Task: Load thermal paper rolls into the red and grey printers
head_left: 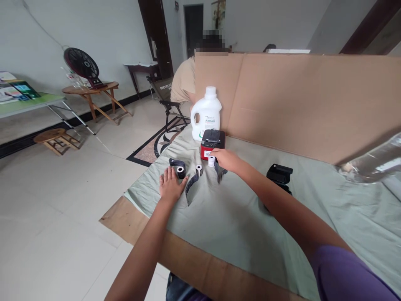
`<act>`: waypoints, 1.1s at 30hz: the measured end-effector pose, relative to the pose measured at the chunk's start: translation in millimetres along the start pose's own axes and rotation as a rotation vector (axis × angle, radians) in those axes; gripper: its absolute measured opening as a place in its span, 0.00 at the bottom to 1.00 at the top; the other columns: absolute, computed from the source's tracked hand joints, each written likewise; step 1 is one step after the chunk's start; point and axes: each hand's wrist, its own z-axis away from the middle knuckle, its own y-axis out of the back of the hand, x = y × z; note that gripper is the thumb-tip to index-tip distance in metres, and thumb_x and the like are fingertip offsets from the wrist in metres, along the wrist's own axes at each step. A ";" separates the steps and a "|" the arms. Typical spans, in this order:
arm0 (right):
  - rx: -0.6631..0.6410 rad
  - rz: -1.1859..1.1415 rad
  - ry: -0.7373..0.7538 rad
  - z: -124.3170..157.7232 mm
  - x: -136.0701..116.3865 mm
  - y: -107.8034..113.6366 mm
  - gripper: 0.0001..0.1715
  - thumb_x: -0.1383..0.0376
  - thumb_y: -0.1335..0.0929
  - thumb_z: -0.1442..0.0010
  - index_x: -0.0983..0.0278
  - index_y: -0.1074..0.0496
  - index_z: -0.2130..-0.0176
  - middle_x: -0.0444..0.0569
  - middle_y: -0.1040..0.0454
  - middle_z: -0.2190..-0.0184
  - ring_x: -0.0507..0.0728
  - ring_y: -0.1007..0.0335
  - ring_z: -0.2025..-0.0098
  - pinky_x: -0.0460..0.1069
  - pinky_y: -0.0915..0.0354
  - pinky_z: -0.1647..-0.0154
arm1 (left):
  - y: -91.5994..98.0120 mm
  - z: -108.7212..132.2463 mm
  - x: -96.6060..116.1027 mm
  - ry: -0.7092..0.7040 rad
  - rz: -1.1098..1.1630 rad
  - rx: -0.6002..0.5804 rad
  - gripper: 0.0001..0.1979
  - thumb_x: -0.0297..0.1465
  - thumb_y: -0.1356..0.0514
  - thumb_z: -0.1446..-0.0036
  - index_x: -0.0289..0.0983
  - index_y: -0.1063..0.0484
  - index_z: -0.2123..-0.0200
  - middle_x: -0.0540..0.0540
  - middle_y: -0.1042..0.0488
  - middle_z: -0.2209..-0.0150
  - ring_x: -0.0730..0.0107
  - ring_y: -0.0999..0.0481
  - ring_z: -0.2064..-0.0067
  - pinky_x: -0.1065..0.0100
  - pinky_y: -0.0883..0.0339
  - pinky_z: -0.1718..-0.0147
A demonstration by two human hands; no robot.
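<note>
My left hand (170, 184) lies flat on the cloth with its fingers spread, close beside a small paper roll (181, 171) with a white end and a dark strip trailing off it. A second paper roll (199, 168) stands to the right, its dark strip (191, 187) curling toward me. My right hand (226, 160) has its fingers closed at the top of a third, white paper roll (211, 162); the fingertips are partly hidden. A dark strip (220, 172) hangs by this roll. Just behind it sits a red and black receipt printer (213, 140).
A white detergent jug (209, 113) stands behind the printer. A cardboard panel (297, 100) runs along the back, with a seated person (184, 79) beyond it. On the right are a black hinged object (280, 175) and a clear plastic-wrapped bundle (372, 163).
</note>
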 end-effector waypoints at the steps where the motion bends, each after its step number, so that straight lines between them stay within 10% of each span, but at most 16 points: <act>1: -0.058 0.073 0.060 -6.6 0.0 2.0 0.25 0.80 0.38 0.45 0.60 0.24 0.55 0.47 0.24 0.52 0.56 0.28 0.59 0.48 0.47 0.71 | 0.1 -0.4 -0.3 0.001 -0.007 -0.009 0.44 0.54 0.53 0.35 0.26 0.50 0.29 0.34 0.53 0.28 0.50 0.56 0.26 0.47 0.59 0.30; 6: -0.189 0.365 0.306 -24.4 2.1 7.5 0.25 0.81 0.37 0.43 0.62 0.25 0.52 0.51 0.26 0.51 0.54 0.29 0.67 0.49 0.51 0.73 | 1.5 -2.1 -1.4 -0.010 -0.029 -0.034 0.41 0.52 0.54 0.33 0.28 0.49 0.30 0.35 0.53 0.28 0.51 0.55 0.26 0.48 0.57 0.30; 20: -0.173 0.533 0.327 -13.0 9.2 -5.2 0.25 0.84 0.38 0.44 0.68 0.27 0.52 0.59 0.32 0.45 0.55 0.31 0.64 0.49 0.45 0.70 | 7.0 -0.1 1.3 0.010 0.020 -0.050 0.42 0.54 0.52 0.35 0.28 0.49 0.29 0.36 0.54 0.27 0.52 0.58 0.26 0.49 0.61 0.29; 33: 0.288 -0.716 -0.186 85.5 -6.4 21.1 0.12 0.56 0.33 0.38 0.62 0.30 0.61 0.42 0.32 0.72 0.53 0.39 0.71 0.47 0.44 0.70 | 16.4 -7.3 -26.1 -0.118 0.277 0.023 0.35 0.43 0.41 0.40 0.32 0.39 0.34 0.35 0.36 0.34 0.51 0.38 0.32 0.55 0.45 0.34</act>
